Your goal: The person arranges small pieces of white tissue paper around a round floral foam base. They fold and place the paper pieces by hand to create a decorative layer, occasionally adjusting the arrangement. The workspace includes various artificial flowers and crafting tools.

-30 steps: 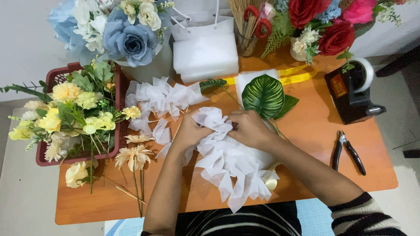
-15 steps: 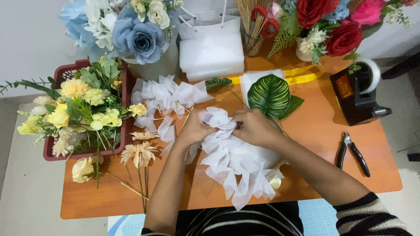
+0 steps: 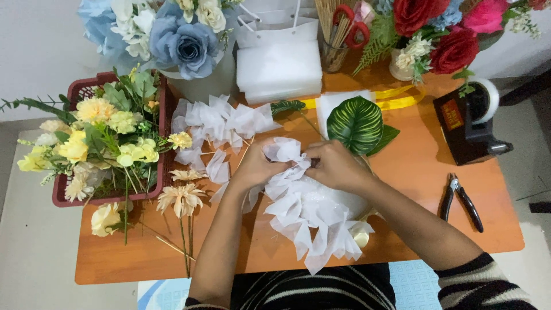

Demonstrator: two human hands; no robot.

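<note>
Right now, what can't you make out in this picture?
- Head view: fingers of the left hand and right hand are buried in white ruffled fabric.
- Red scissors: blades hidden inside their cup.
- Red roses: cut off by the top edge.

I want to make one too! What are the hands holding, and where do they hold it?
Both the left hand and the right hand pinch the white ruffled tissue wrap at its top end, over the orange table.

- A florist's craft bench: an orange worktop (image 3: 425, 172) crowded with artificial flowers.
- Left of the big green leaf (image 3: 357, 123), a red basket (image 3: 77, 95) of yellow blooms.
- Right of it, a tape dispenser (image 3: 468, 123) and pliers (image 3: 462, 201).
- Behind it, scissors (image 3: 347, 20) in a jar.
</note>
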